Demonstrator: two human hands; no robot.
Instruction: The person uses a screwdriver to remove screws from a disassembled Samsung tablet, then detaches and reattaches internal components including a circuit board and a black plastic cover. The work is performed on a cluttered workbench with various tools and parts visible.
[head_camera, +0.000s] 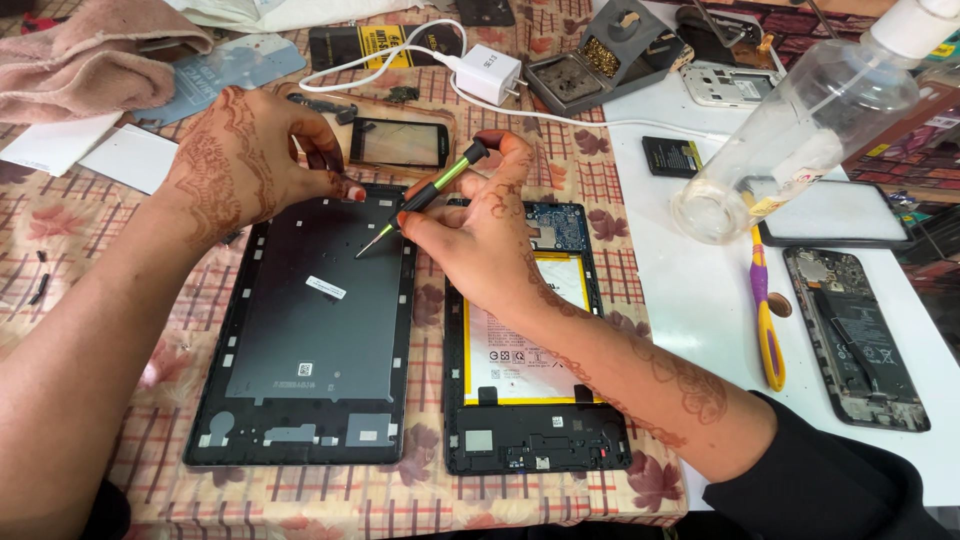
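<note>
Fingers of the right hand (480, 225) pinch a green-handled screwdriver (425, 195), its tip touching the dark tablet frame (300, 330) lying left of the opened tablet body (530, 360); the left hand (250, 155), fingers curled and holding nothing, rests on the frame's far edge.

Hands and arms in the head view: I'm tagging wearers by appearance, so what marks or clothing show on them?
Both hands carry reddish-brown henna patterns: on the left hand across its back, on the right hand running on along the forearm. Red polish shows on some fingers. A black sleeve covers the right upper arm.
</note>
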